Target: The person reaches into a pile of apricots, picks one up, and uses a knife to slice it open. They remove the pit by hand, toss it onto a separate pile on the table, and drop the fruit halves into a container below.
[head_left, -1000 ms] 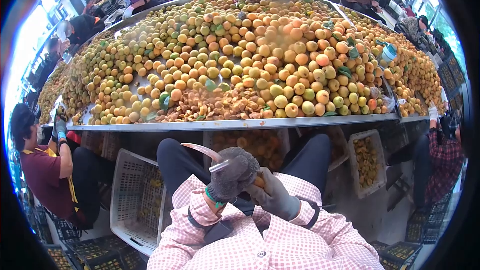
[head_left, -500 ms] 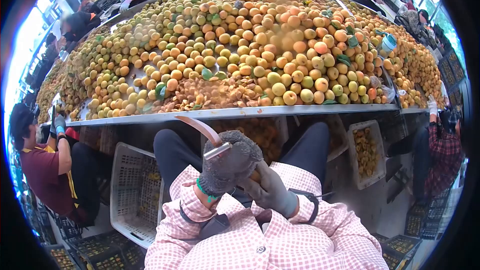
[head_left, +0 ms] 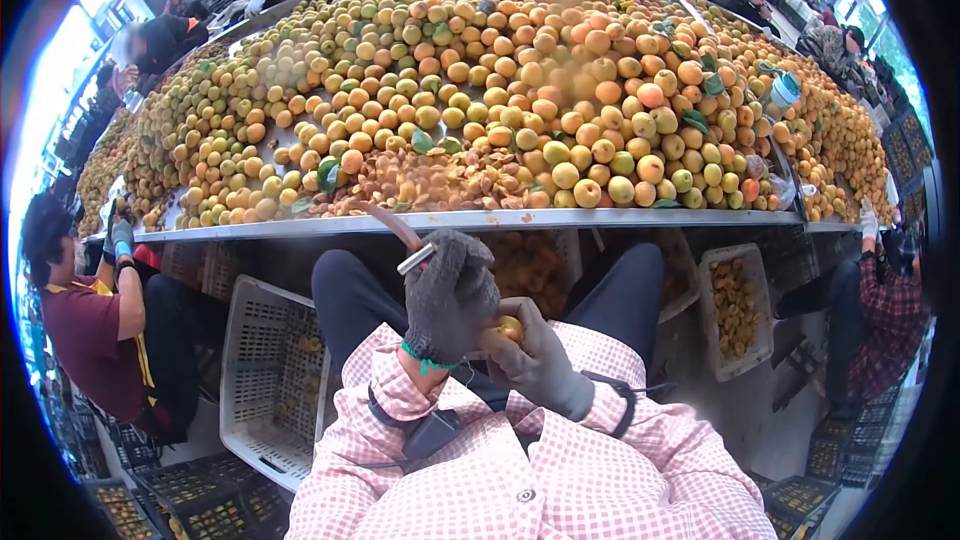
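My left hand [head_left: 450, 295], in a dark grey glove with a green cuff, is closed around a curved knife [head_left: 400, 230] with a metal collar; the blade points up and left toward the table edge. Close beside it on the right, my right hand [head_left: 540, 365], in a lighter grey glove, holds a small yellow-brown fruit [head_left: 509, 328] between thumb and fingers. Both hands are over my lap. Beyond them a heap of orange and green fruits [head_left: 480, 70] covers the table [head_left: 400, 228], with a pile of brown-orange pieces [head_left: 430, 178] near its front edge.
A white crate [head_left: 270, 380] stands left of my legs, and another crate with cut pieces [head_left: 738, 310] stands at the right. A person in maroon [head_left: 95, 350] sits at the left, one in plaid [head_left: 888, 310] at the right. Others sit beyond the table.
My left hand and the knife have shifted slightly up and left, away from my right hand. The fruit in my right hand now shows more. The gloved hands across the table are out of view.
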Motion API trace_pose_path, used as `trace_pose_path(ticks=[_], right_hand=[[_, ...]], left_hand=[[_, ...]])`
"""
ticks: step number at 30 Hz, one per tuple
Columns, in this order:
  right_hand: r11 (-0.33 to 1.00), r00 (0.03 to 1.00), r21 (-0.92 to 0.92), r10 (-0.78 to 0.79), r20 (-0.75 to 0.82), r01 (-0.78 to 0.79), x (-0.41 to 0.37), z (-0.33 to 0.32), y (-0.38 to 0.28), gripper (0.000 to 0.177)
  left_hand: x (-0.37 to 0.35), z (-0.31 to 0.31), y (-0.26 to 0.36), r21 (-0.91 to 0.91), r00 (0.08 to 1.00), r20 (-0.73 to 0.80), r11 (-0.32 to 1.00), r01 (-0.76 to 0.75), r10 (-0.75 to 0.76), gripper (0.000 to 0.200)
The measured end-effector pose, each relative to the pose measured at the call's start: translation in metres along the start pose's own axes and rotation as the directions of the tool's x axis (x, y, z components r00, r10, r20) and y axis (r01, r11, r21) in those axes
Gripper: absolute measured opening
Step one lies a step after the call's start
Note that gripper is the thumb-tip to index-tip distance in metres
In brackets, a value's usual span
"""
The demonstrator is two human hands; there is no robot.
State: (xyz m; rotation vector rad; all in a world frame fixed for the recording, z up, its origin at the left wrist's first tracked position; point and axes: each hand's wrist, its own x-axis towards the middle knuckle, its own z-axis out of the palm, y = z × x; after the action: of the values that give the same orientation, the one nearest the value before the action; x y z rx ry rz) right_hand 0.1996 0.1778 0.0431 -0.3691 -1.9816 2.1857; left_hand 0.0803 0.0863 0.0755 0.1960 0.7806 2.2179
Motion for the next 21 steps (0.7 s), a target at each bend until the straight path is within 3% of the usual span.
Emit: trace_pose_path(ticks=[2,3,6,9,10,11,12,14,15,17,18,19,21], right_hand=[[0.966,0.968,0.141,0.191,0.164,-0.215,0.000,-0.005,-0.023,0.040],[0.966,0.967,0.140,0.195,0.164,-0.218,-0.002,-0.006,-0.028,0.040],[0.961,0.951,0.075,0.248,0.183,-0.265,-0.002,-0.008,-0.032,0.038],[0.982,0.949,-0.030,0.188,0.253,-0.187,-0.006,-0.007,-0.026,0.040],[0.988,0.988,-0.154,0.005,0.157,0.020,-0.008,-0.003,-0.024,0.039],[0.933,0.977,-0.293,-0.194,0.087,0.211,-0.009,-0.001,-0.022,0.038],[0.932,0.977,-0.294,-0.195,0.084,0.212,-0.008,-0.002,-0.021,0.038],[0.894,0.962,-0.356,-0.239,0.130,0.270,-0.003,-0.006,-0.014,0.035],[0.895,0.963,-0.355,-0.238,0.129,0.269,0.002,-0.008,-0.006,0.035],[0.849,0.895,-0.285,-0.413,0.169,0.446,0.011,-0.010,0.010,0.031],[0.849,0.893,-0.280,-0.416,0.171,0.448,0.012,-0.011,0.013,0.031],[0.830,0.895,-0.334,-0.403,0.194,0.446,0.012,-0.013,0.015,0.032],[0.809,0.897,-0.388,-0.384,0.219,0.441,0.012,-0.015,0.018,0.033]], left_hand=[[-0.007,0.009,-0.003,0.372,0.966,-0.022,0.899,-0.232,0.258,0.014],[-0.010,0.010,-0.002,0.370,0.966,-0.025,0.900,-0.230,0.257,0.014],[-0.017,0.012,0.000,0.418,0.954,0.181,0.860,-0.293,0.238,0.016],[-0.029,0.022,0.006,0.471,0.973,0.167,0.854,-0.220,0.159,0.017],[-0.030,0.025,0.008,0.494,0.981,0.162,0.851,-0.177,0.110,0.017],[-0.024,0.022,0.004,0.256,0.964,0.216,0.944,-0.207,0.153,0.017],[-0.022,0.027,0.002,0.256,0.964,0.219,0.944,-0.207,0.151,0.017],[-0.022,0.042,0.001,0.449,0.957,0.149,0.846,-0.288,0.247,0.021],[-0.018,0.034,-0.001,0.209,0.988,0.080,0.967,-0.145,0.131,0.023],[-0.022,0.030,0.001,0.149,0.995,0.052,0.985,-0.090,0.083,0.016],[-0.023,0.028,0.002,0.087,0.999,0.031,0.995,-0.040,0.038,0.012],[-0.015,0.027,-0.004,0.169,0.987,0.035,0.972,-0.161,0.157,0.015],[-0.012,0.027,-0.006,0.083,0.989,-0.013,0.986,-0.143,0.145,0.018]])
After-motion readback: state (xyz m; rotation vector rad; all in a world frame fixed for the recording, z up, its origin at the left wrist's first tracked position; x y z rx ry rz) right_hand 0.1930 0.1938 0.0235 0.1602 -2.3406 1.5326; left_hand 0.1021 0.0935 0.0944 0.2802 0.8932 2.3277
